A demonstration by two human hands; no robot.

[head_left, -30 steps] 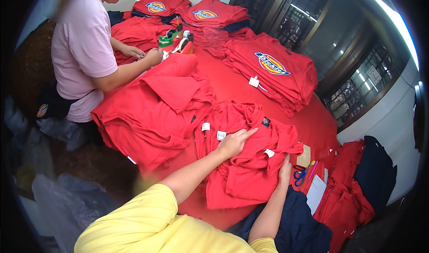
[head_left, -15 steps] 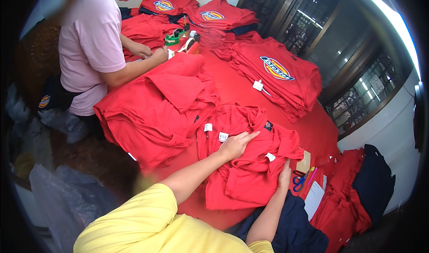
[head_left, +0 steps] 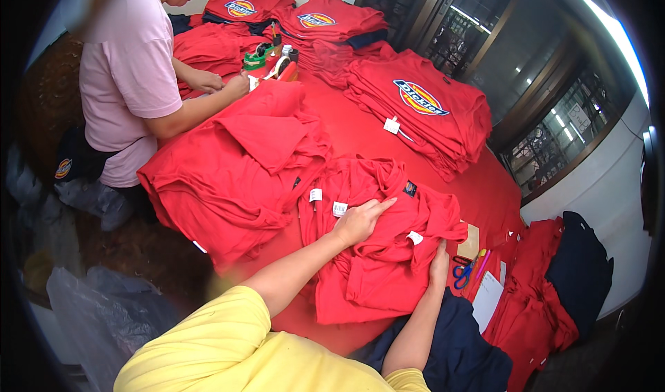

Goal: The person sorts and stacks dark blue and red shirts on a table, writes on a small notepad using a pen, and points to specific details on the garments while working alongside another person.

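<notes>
Red tabletop (head_left: pixel 360 125): hands flatten rumpled shirt (head_left: pixel 377 267) (soft cotton).

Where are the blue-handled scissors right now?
In the head view, the scissors lie on the red table at the person's right, just right of the right hand, which rests on the crumpled red shirt, beside a pink pen.
</notes>
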